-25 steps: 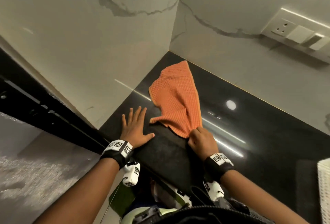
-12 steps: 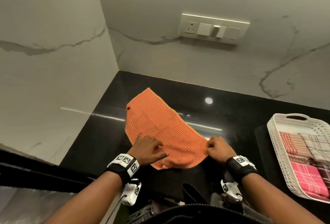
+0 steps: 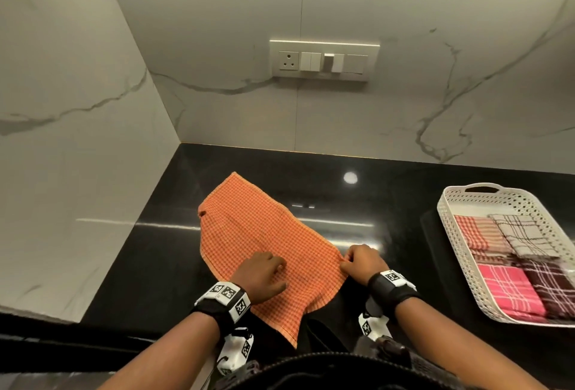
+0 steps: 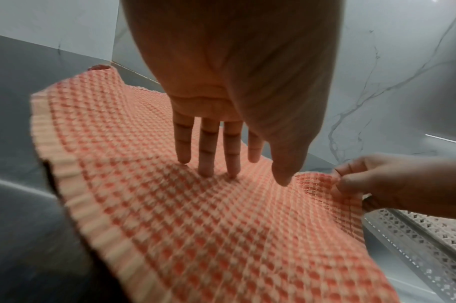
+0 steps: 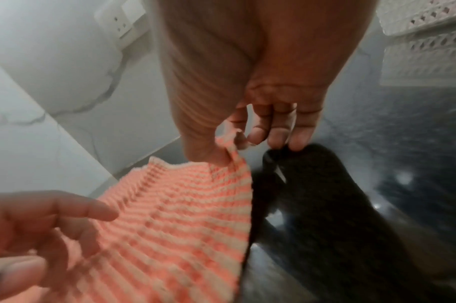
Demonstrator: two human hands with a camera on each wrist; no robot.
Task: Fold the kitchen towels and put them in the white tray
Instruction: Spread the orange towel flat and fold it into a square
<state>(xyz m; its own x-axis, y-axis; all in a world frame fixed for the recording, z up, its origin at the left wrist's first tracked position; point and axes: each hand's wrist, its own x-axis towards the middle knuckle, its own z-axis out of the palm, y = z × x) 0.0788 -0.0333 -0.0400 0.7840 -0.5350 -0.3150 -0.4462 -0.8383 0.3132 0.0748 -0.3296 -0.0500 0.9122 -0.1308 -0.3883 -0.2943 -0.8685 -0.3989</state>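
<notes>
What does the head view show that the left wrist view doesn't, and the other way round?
Head only: four folded towels inside the white tray, and the switch panel on the wall. Left wrist only: the left hand's straight fingers pressing down on the orange towel. Both: that towel spread on the black counter, the right hand pinching its edge.

Head view: high above the black counter [image 3: 404,190], facing forward and down toward the marble corner, wide; takes in both wrists, the orange towel [image 3: 258,234] and the white tray [image 3: 451,234] at right; left wrist view: very close, low, looking along the left hand [image 4: 234,82] over the towel; right wrist view: equally close, along the right hand [image 5: 260,82]; all three share the towel.
</notes>
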